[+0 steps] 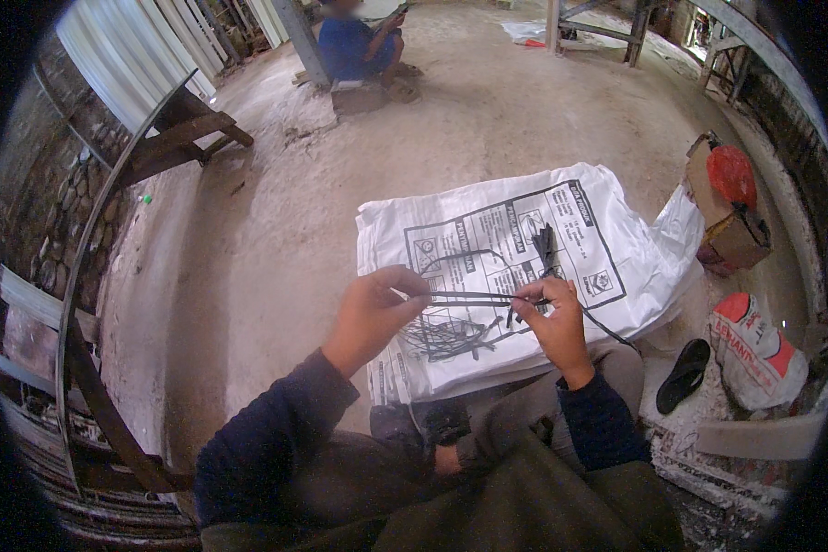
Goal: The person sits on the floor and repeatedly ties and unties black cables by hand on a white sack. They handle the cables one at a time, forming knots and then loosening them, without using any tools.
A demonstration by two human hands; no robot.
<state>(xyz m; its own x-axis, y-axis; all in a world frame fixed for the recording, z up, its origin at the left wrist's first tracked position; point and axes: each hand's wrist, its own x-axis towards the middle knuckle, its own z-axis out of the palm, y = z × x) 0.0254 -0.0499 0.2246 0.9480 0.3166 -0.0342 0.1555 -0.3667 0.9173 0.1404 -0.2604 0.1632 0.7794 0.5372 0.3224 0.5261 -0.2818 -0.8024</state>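
Observation:
Between my two hands a pair of thin black strips [474,299] is stretched side by side above a folded white printed sack [386,230]. My left hand [370,317] pinches their left end between thumb and fingers. At the other end, my right hand [557,324] grips them with its fingertips. Below my left hand a loose tangle of thin dark strands [446,336] lies on the sack. A bundle of short black strips [544,244] rests beyond my right hand, and one bent black strip [469,254] lies farther left. What the strips are made of cannot be told.
To the right are a cardboard box [708,175] with a red plastic bag [732,177], a black sandal [683,375] and a red-and-white sack [754,354]. A wooden stand [179,138] is at the left. Another person in blue [350,51] sits by a post at the back.

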